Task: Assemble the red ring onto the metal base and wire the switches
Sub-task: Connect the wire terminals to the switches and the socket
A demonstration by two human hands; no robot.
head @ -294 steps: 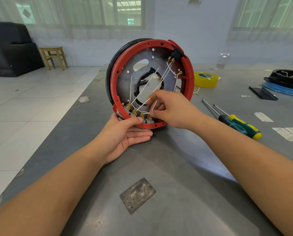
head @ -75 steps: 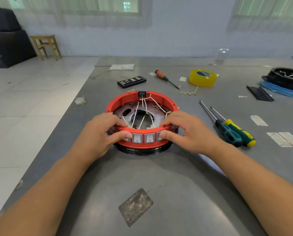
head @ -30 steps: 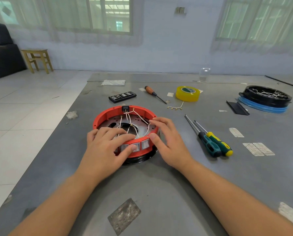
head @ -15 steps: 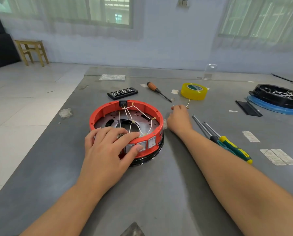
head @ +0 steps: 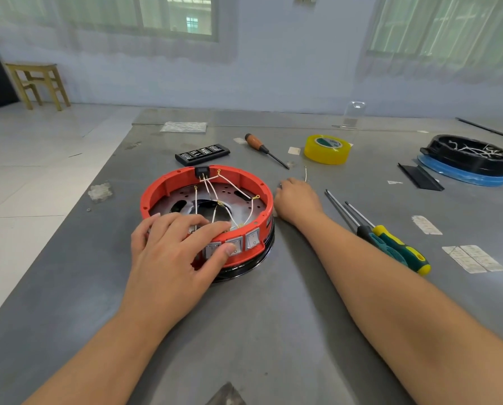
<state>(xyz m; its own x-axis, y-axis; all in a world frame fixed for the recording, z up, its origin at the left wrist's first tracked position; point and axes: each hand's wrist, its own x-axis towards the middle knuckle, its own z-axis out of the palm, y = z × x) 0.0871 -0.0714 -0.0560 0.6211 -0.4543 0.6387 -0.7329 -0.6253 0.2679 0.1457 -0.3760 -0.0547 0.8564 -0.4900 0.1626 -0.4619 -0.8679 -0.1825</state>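
The red ring (head: 245, 182) lies flat on the metal base (head: 238, 207), over a black part on the grey table. White wires (head: 229, 182) with brass terminals run across the inside from a black connector (head: 202, 171) at the far rim. Rocker switches (head: 252, 239) face me on the near wall. My left hand (head: 171, 255) rests on the near rim, fingers laid over it and thumb against a switch. My right hand (head: 296, 198) is on the table just right of the ring. Its fingers bend down where a loose white wire (head: 305, 173) sticks out, and its fingertips are hidden.
Two screwdrivers (head: 390, 244) lie to the right, and a wooden-handled one (head: 263, 150) lies behind. Also behind are yellow tape (head: 327, 149) and a black bit case (head: 202, 154). At the far right sit a black tray of wires on a blue disc (head: 469, 159) and a black strip (head: 419, 176). The table's left edge (head: 77, 206) is near.
The ring assembly, earlier held upright and wired, was laid flat. My right hand left the rim and reached to the loose wire near the tape. My left hand stays on the rim.
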